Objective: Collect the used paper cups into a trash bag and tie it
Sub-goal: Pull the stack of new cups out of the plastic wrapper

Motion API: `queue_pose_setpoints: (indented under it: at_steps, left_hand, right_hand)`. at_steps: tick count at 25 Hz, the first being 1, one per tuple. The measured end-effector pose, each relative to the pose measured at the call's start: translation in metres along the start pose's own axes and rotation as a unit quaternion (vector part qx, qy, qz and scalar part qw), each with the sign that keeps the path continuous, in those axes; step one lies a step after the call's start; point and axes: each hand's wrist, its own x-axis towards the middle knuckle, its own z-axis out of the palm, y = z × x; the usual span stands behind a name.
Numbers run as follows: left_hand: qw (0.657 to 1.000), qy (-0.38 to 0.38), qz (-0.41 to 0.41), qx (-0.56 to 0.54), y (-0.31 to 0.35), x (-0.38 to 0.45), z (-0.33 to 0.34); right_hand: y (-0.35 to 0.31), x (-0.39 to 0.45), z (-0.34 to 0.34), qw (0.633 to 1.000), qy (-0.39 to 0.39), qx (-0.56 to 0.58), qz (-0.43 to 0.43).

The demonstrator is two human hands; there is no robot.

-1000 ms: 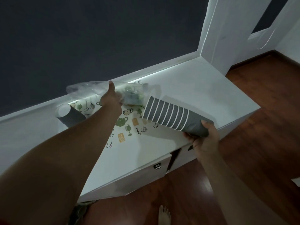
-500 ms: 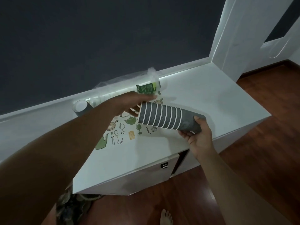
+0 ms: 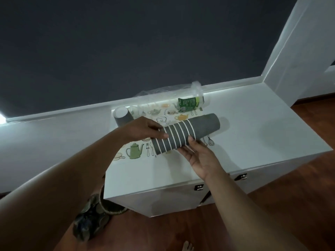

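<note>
A nested stack of grey paper cups (image 3: 188, 134) with white rims lies sideways above the white cabinet top (image 3: 253, 127). My left hand (image 3: 143, 131) grips its open-rim end from the left. My right hand (image 3: 199, 156) holds the stack from below, thumb on its side. A single grey cup (image 3: 122, 116) lies on its side at the back left. A clear plastic bag (image 3: 172, 95) with a green label (image 3: 188, 104) lies along the back wall edge.
A mat (image 3: 137, 151) printed with teapots and utensils covers part of the cabinet top. A dark woven basket (image 3: 108, 207) stands on the wooden floor by the cabinet's left corner. A white pillar (image 3: 299, 51) rises at the right.
My left hand let go of the plastic bag, which now lies by the wall, and came back to grip the cup stack. My right hand slid from the stack's base toward its middle.
</note>
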Motion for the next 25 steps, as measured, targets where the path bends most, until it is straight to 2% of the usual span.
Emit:
queue_pose_setpoints:
  at_steps: [2, 5, 9, 13, 19, 23, 25]
  left_hand:
    - [1.0, 0.004, -0.001, 0.015, -0.008, -0.008, -0.013]
    - [0.998, 0.052, 0.041, 0.014, -0.016, -0.024, -0.036]
    - [0.977, 0.194, 0.076, 0.049, -0.043, -0.035, -0.064]
    - [0.946, 0.287, 0.147, -0.023, -0.076, -0.03, -0.093]
    - [0.933, 0.312, 0.17, -0.063, -0.107, -0.005, -0.127]
    - [0.942, 0.301, 0.144, -0.033, -0.123, 0.009, -0.124]
    - [0.948, 0.297, 0.111, -0.02, -0.129, 0.01, -0.118]
  right_hand:
    - [0.005, 0.008, 0.016, 0.999, -0.021, -0.043, -0.01]
    - [0.01, 0.023, 0.046, 0.992, -0.056, -0.106, -0.033]
    - [0.009, 0.056, 0.099, 0.956, -0.085, -0.271, -0.074]
    - [0.007, 0.085, 0.159, 0.912, -0.116, -0.364, -0.146]
    - [0.013, 0.114, 0.211, 0.883, -0.145, -0.411, -0.175]
    - [0.018, 0.123, 0.21, 0.856, -0.14, -0.469, -0.167]
    - [0.023, 0.125, 0.205, 0.856, -0.144, -0.474, -0.148]
